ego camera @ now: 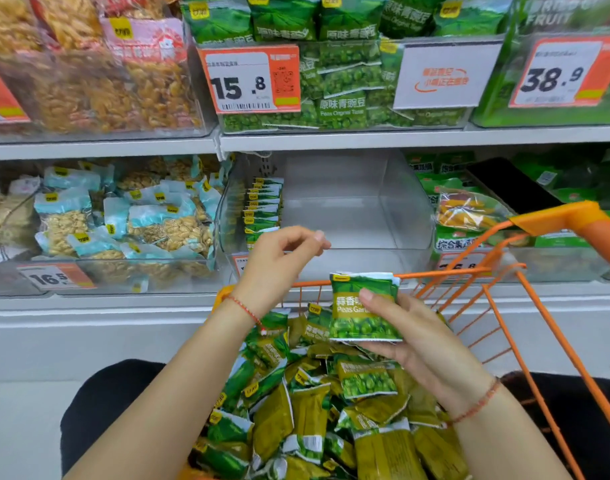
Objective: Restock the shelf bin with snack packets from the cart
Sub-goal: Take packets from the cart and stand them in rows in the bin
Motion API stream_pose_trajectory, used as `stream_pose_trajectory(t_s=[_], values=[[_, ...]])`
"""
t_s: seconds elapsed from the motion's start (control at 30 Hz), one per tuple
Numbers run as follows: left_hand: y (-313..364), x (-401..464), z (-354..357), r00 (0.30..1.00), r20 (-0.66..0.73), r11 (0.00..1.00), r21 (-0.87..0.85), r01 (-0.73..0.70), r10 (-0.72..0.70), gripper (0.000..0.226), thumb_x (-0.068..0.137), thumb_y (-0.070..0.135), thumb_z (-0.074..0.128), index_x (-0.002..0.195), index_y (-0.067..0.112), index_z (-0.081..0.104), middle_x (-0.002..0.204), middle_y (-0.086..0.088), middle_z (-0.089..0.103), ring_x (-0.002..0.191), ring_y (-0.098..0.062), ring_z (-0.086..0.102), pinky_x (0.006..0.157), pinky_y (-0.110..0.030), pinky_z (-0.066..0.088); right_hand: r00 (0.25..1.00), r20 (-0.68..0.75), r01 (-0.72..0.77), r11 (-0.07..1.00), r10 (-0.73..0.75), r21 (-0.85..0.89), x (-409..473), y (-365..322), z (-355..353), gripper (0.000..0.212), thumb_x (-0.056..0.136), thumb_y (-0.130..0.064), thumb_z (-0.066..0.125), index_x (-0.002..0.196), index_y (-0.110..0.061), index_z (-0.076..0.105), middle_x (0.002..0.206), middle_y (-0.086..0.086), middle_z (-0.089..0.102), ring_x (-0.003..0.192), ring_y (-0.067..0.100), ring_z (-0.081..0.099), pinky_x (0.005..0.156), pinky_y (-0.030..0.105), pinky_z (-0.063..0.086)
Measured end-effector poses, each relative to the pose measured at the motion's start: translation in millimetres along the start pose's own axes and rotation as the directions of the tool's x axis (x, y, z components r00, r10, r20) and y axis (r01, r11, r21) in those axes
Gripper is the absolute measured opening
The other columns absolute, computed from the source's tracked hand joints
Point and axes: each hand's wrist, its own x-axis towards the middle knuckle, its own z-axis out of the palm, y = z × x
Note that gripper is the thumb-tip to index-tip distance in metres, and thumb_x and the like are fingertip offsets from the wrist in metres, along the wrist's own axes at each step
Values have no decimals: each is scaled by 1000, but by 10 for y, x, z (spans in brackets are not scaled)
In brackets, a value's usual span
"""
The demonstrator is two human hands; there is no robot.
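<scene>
Right hand [411, 337] gripping small stack of pea packets [364, 308]; left hand [283, 258] hovering loosely curled, holding nothing. Next: lifting stack up-left into shelf bin [393, 216], beside 1 standing row [263, 206].

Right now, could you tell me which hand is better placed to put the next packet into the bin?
Right hand: it already holds a pea packet before the clear bin; left hand is empty.

The held packet [365, 308] reads "Peas Gar" (rest covered). Upper packets [342, 109] read "Peas Original Taste". Price tags: 15.8 [250, 79], 38.9 [560, 72], 16.5 [54, 277].
</scene>
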Motion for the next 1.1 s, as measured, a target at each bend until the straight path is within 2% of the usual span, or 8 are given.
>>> stream_pose_trajectory(t_s=[0.13,0.27,0.4,0.5,0.63,0.73,0.9,1.1], values=[[-257,82,-466,977,-203,995,-81,58,-73,24,94,14,55,76,21,68,79,10,68,73,8,61,71,-8,46,997,-38,71,997,-73,-43,153,-165,33,41,67,-28,69,103,-9,62,73,-12,72,71,-1,68,63,26,59],[-601,243,-767,901,-420,994,-55,98,-112,27,94,17,56,72,28,66,73,13,65,68,8,58,71,-13,46,993,-65,85,981,-98,-172,656,-358,206,95,53,-47,84,132,-8,51,119,0,65,109,11,60,69,25,48],[-822,401,-794,831,-555,999,17,34,-19,22,93,30,55,74,36,64,70,11,63,67,-4,56,65,-28,44,991,-14,127,955,-136,-266,1330,-512,467,52,76,-33,74,118,-4,61,107,8,70,99,17,65,87,34,53],[-872,471,-807,798,-603,999,-2,-32,24,20,90,38,51,75,37,64,68,9,63,69,-12,57,63,-36,46,981,-6,173,887,-194,-427,1773,-507,637,39,76,-36,75,104,-10,64,106,9,71,98,20,67,95,39,51],[-834,538,-865,810,-586,998,-66,-19,-23,24,94,28,51,75,34,64,66,12,61,66,-1,53,62,-24,41,965,143,254,662,-218,-705,2096,-411,799,87,54,-64,80,121,-15,54,116,2,66,107,17,62,96,40,49],[-834,582,-909,813,-580,995,-98,-17,-44,23,92,32,49,74,34,64,68,18,62,67,-1,56,60,-23,42,959,280,249,571,-34,-782,2211,-231,870,57,68,-32,81,114,-12,54,113,2,64,107,18,61,96,37,49],[-853,607,-960,806,-589,994,-109,-12,-55,24,90,35,50,70,36,64,73,14,66,70,-8,59,61,-29,44,929,327,223,442,172,-869,2358,-199,790,40,83,-5,68,120,-10,54,113,-1,55,101,8,46,68,1,40],[-818,583,-948,819,-574,1000,-19,-16,2,22,93,28,50,76,35,63,75,9,67,70,-10,62,66,-27,49,935,312,263,258,168,-930,2489,-124,763,43,79,-7,73,120,-13,61,126,0,61,112,11,56,95,21,41]])
